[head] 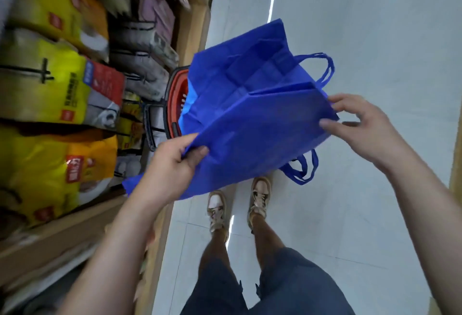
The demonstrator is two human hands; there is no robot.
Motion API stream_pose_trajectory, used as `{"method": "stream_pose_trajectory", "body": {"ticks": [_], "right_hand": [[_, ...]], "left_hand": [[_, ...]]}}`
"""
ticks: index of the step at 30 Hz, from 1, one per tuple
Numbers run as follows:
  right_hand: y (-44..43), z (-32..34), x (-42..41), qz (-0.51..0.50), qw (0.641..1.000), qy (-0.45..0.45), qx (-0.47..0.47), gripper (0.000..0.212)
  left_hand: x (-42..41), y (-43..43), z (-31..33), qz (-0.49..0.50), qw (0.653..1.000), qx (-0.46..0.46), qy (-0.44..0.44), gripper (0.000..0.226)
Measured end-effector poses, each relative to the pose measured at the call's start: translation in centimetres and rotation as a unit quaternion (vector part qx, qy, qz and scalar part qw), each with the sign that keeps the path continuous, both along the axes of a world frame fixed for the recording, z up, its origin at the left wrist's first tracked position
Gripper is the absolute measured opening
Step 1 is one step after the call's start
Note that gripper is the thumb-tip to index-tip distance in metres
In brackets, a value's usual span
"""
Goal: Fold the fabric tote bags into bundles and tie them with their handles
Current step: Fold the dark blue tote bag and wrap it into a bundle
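Hands held a blue tote bag (252,119) aloft: left hand (172,164) pinched its edge, right hand (360,124) apparently gripped the opposite corner.

I can't make out a single word here. The yellow bags (47,89) on the shelf beside me carry red label patches (67,116) with white characters (far too blurred to read), and my blue tote bag (250,119) is unprinted.

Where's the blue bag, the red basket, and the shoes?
blue bag (260,124), head view, on its flat front panel.
red basket (175,104), head view, on the rim showing left of the bag.
shoes (217,208), head view, on the left shoe's top.
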State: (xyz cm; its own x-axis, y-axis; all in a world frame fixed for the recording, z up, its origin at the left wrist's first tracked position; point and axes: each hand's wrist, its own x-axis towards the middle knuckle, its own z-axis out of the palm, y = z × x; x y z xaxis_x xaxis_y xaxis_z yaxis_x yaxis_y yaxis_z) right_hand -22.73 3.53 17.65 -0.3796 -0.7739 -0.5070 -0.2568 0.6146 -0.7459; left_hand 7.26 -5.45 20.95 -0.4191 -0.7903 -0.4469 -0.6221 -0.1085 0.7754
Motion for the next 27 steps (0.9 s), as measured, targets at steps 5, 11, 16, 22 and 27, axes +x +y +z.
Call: {"method": "stream_pose_trajectory", "body": {"ticks": [5, 11, 16, 22, 27], "right_hand": [[-3.2, 4.7, 4.7, 0.082, 0.993, 0.081, -0.04, 0.017], [-4.0, 10.2, 15.1, 0.105, 0.984, 0.067, -0.127, 0.01], [-1.7, 13.9, 23.1, 0.128, 0.985, -0.082, -0.086, 0.04], [2.3, 17.2, 28.1, 0.273, 0.95, -0.076, -0.129, 0.077], [8.1, 22.0, 32.1, 0.592, 0.722, 0.183, -0.309, 0.125]], "left_hand": [[4.9, 2.2, 1.9, 0.118, 0.94, -0.24, -0.212, 0.059], [2.4, 10.5, 7.0, 0.027, 0.99, -0.135, -0.04, 0.098], [3.7, 15.1, 10.9, 0.305, 0.95, 0.012, 0.064, 0.11], [13.4, 21.2, 12.4, 0.37, 0.903, -0.159, -0.149, 0.049], [19.9, 31.5, 14.9, 0.415, 0.871, -0.167, -0.205, 0.037]]}}
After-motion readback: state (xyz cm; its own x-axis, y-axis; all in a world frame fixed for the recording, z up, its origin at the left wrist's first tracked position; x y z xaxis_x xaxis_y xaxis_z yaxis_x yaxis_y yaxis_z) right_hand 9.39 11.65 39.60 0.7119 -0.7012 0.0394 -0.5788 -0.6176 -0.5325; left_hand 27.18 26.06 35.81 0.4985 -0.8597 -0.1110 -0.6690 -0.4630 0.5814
